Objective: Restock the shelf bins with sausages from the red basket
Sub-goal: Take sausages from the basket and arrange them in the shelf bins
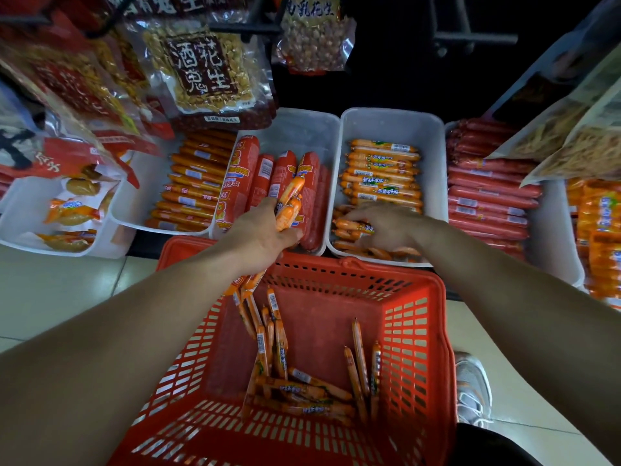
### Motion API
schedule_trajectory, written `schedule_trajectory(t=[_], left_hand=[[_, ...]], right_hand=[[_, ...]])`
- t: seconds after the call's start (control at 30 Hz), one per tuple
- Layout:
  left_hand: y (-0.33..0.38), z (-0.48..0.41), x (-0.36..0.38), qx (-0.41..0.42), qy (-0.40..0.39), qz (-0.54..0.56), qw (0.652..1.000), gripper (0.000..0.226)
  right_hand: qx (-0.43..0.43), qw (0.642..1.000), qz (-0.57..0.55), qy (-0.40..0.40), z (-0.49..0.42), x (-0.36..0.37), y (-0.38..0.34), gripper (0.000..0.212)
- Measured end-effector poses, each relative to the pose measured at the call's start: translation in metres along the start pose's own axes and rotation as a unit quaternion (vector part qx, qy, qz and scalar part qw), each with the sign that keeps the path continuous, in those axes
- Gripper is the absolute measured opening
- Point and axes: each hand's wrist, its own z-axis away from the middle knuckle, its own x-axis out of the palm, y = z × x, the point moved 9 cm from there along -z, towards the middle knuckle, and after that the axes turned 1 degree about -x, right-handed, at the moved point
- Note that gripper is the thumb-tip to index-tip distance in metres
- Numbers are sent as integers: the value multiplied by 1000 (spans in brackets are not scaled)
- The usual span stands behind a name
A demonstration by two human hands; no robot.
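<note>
A red basket [416, 334] stands on the floor in front of me with several thin orange sausages [302, 385] loose on its bottom. My left hand [265, 237] is above the basket's far rim, shut on a bunch of orange sausages [290, 200] that stick out above and below the fist. My right hand [389, 223] reaches into a white bin [386, 126] half full of the same orange sausages [379, 173]; its fingers rest on those at the near end.
The neighbouring white bin [302, 126] holds thick red sausages. Further bins to the left and right hold orange and red sausages. Bags of peanuts [205, 72] hang above the bins. A white shoe [472, 388] stands right of the basket.
</note>
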Motion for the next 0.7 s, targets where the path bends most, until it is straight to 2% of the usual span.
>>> schedule_trajectory(t=[0.1, 0.17, 0.2, 0.27, 0.33, 0.37, 0.47, 0.53, 0.6, 0.7], left_hand=[[18, -8, -7, 22, 9, -7, 1000, 43], [38, -17, -12, 46, 13, -26, 998, 43], [49, -23, -13, 61, 13, -40, 997, 44], [73, -38, -10, 98, 8, -94, 991, 49], [98, -56, 0, 131, -4, -154, 979, 56], [107, -65, 9, 144, -17, -175, 974, 61], [133, -83, 46, 172, -67, -219, 958, 76], [150, -93, 72, 200, -83, -253, 943, 79], [167, -101, 94, 225, -83, -290, 926, 72], [182, -113, 118, 249, -70, -355, 898, 58]], right_hand=[[30, 997, 41, 56, 4, -10, 5, 89], [81, 991, 17, 106, 17, -20, 18, 103], [90, 989, -5, 117, 25, -21, 24, 103], [84, 984, -17, 154, 44, -26, 35, 78], [87, 968, -23, 233, 72, -36, 52, 47], [100, 957, -33, 270, 87, -39, 62, 41], [156, 929, -7, 337, 122, -31, 89, 49], [205, 916, -53, 340, 134, -12, 111, 55], [221, 912, -111, 326, 138, 8, 125, 57], [223, 892, -167, 355, 140, 13, 131, 35]])
